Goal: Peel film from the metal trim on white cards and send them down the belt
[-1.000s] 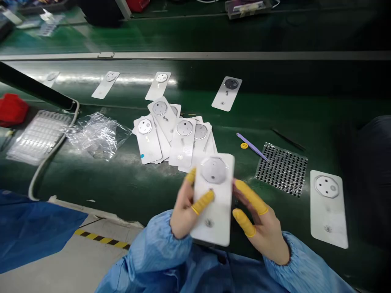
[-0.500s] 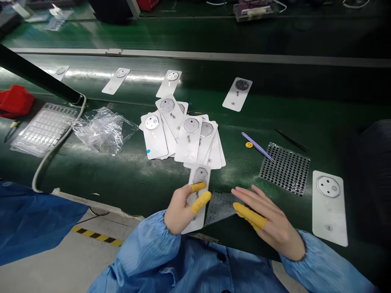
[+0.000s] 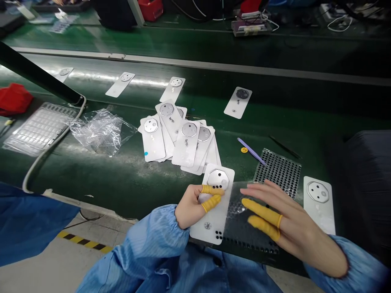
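On the green bench (image 3: 128, 191), a heap of white cards (image 3: 186, 144) lay beyond a clear sheet (image 3: 244, 219) with black dots, which overlapped a single white card (image 3: 210, 211) near the front edge. The right hand (image 3: 290, 228) was over the sheet, fingers open, while the left hand's (image 3: 195, 205) were drawn together over that card, their grip unclear. Farther right lay a dotted sheet (image 3: 282, 169), purple tweezers (image 3: 250, 150) and a small yellow disc (image 3: 244, 150).
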A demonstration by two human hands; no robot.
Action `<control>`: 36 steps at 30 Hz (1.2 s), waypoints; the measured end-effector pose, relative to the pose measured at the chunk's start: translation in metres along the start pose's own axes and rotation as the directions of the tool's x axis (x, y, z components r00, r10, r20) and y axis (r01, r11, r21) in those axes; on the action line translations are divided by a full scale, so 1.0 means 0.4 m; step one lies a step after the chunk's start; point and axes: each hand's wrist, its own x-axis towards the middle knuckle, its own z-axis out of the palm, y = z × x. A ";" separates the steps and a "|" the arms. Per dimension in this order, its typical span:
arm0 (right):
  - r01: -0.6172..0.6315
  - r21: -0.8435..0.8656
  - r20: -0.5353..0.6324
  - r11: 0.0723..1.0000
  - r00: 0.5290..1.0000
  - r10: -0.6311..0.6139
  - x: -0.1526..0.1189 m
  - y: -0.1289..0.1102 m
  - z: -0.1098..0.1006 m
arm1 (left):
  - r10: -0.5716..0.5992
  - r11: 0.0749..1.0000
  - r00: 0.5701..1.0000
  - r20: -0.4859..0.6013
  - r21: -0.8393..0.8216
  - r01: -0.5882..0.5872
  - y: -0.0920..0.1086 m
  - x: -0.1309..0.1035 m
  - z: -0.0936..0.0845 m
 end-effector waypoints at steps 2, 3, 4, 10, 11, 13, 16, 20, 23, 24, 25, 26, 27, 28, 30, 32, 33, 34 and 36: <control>-0.045 0.096 -0.163 0.994 0.985 0.060 0.025 0.000 0.049 | 0.027 0.999 0.999 -0.030 0.046 -0.026 -0.016 0.004 0.003; -0.060 0.144 -0.219 0.988 0.971 0.091 0.039 -0.001 0.075 | 0.039 0.997 0.999 -0.027 0.066 -0.037 -0.024 0.005 0.005; -0.075 0.181 -0.253 0.981 0.960 0.120 0.053 -0.002 0.101 | 0.053 0.995 0.998 -0.021 0.087 -0.051 -0.031 0.004 0.007; -0.124 0.280 -0.271 0.952 0.941 0.202 0.079 0.004 0.183 | 0.194 0.933 0.981 0.009 0.306 -0.187 -0.053 -0.004 0.011; -0.132 0.293 -0.266 0.947 0.940 0.213 0.074 0.006 0.186 | 0.204 0.920 0.979 0.020 0.337 -0.198 -0.055 -0.004 0.011; -0.150 0.303 -0.258 0.941 0.938 0.232 0.064 0.010 0.190 | 0.202 0.901 0.979 0.031 0.387 -0.198 -0.060 -0.003 0.011; -0.126 0.264 -0.246 0.956 0.950 0.193 0.056 0.014 0.195 | 0.184 0.883 0.983 0.022 0.436 -0.175 -0.069 -0.001 0.012; -0.031 0.219 -0.201 0.975 0.977 0.076 0.056 0.021 0.196 | 0.156 0.884 0.988 0.004 0.446 -0.141 -0.086 -0.002 0.012; 0.009 0.164 -0.201 0.986 0.979 0.024 0.055 0.027 0.197 | 0.155 0.872 0.988 0.021 0.467 -0.147 -0.094 -0.001 0.012; 0.006 0.144 -0.197 0.990 0.980 0.023 0.054 0.028 0.199 | 0.172 0.856 0.984 0.037 0.489 -0.168 -0.095 0.000 0.011; -0.006 0.134 -0.195 0.991 0.980 0.032 0.053 0.030 0.202 | 0.194 0.836 0.979 0.057 0.513 -0.196 -0.095 0.001 0.009; -0.020 0.135 -0.196 0.991 0.979 0.047 0.052 0.031 0.207 | 0.215 0.816 0.973 0.081 0.532 -0.225 -0.095 0.003 0.007; -0.036 0.148 -0.200 0.988 0.978 0.065 0.051 0.032 0.212 | 0.231 0.801 0.968 0.102 0.545 -0.248 -0.093 0.006 0.004; -0.047 0.166 -0.206 0.985 0.975 0.082 0.049 0.033 0.218 | 0.237 0.794 0.965 0.115 0.548 -0.261 -0.092 0.008 0.001; -0.056 0.195 -0.226 0.979 0.969 0.101 0.046 0.035 0.229 | 0.227 0.810 0.966 0.122 0.527 -0.257 -0.090 0.010 -0.004; -0.053 0.211 -0.238 0.976 0.966 0.104 0.044 0.037 0.239 | 0.204 0.839 0.973 0.110 0.493 -0.231 -0.090 0.011 -0.006; -0.053 0.219 -0.244 0.974 0.964 0.107 0.043 0.038 0.243 | 0.195 0.847 0.975 0.103 0.484 -0.220 -0.091 0.011 -0.005; -0.051 0.226 -0.255 0.973 0.961 0.110 0.044 0.038 0.246 | 0.189 0.850 0.977 0.098 0.482 -0.213 -0.093 0.011 -0.004; -0.053 0.241 -0.276 0.969 0.953 0.121 0.047 0.041 0.254 | 0.191 0.845 0.977 0.092 0.491 -0.212 -0.096 0.014 -0.001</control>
